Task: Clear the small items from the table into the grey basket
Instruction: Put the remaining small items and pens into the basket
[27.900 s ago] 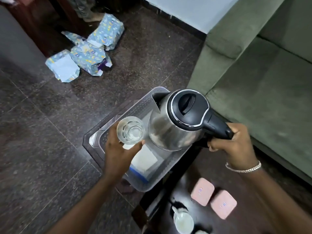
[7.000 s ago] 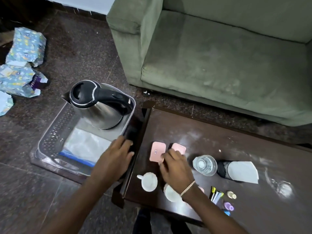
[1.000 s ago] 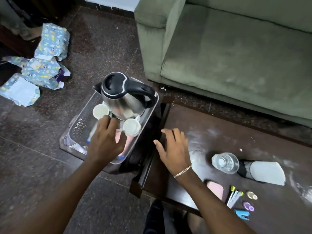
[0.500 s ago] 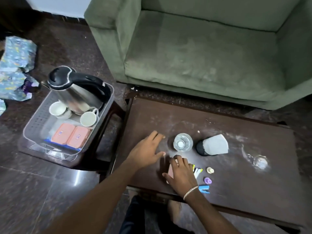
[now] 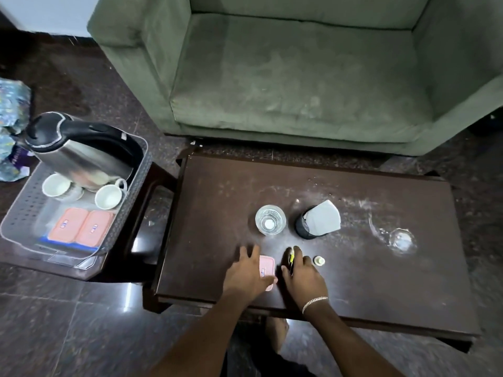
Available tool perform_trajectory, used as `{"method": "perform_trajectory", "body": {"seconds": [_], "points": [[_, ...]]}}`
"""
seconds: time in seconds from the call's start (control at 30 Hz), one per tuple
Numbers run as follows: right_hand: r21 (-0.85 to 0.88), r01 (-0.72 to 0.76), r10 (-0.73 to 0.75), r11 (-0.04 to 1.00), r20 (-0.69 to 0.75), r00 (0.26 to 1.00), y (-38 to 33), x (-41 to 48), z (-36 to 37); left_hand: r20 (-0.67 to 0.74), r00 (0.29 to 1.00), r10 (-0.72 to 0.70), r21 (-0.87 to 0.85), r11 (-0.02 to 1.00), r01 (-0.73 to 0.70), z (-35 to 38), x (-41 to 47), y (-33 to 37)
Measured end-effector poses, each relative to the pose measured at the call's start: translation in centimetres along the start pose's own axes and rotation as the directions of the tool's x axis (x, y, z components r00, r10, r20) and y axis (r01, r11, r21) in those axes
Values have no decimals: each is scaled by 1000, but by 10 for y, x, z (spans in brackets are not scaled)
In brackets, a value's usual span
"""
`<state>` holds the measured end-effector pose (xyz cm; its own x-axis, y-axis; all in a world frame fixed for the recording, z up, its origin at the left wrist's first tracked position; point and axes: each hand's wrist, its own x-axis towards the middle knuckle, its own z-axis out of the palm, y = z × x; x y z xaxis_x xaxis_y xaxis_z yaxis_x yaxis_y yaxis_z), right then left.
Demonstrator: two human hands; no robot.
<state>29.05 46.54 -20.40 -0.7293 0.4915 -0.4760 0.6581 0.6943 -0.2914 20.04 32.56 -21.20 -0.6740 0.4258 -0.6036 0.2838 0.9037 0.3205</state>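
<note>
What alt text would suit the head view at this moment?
Over a dark wooden table, the left hand rests on a small pink lidded box while the right hand covers some pens. Left of it, a grey basket holds a steel kettle, two white cups and two pink boxes.

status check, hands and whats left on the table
Left hand on pink box, grip unclear. Right hand over pens. Grey basket holds kettle, cups, two boxes. Nothing in the way.

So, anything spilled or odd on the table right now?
Yes. A wet-looking puddle sits on the table right of the black cup, and pale dusty smears streak the top. The kettle leans tilted in the basket.
</note>
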Motion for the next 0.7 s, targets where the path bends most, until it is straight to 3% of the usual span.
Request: {"method": "perform_trajectory", "body": {"seconds": [0.23,0.43,0.7], "points": [[-64,-153,156,986,45,987,-17,18,6,-9,998,-63,-56,996,62,24,3,17],[-149,-89,94,985,29,995,-9,21,17,-47,998,-33,-43,999,31,14,4,-1],[-5,47,-47,999,-28,999,-55,2,5,-192,981,-24,-33,999,18,-39,-22,-63]]}}
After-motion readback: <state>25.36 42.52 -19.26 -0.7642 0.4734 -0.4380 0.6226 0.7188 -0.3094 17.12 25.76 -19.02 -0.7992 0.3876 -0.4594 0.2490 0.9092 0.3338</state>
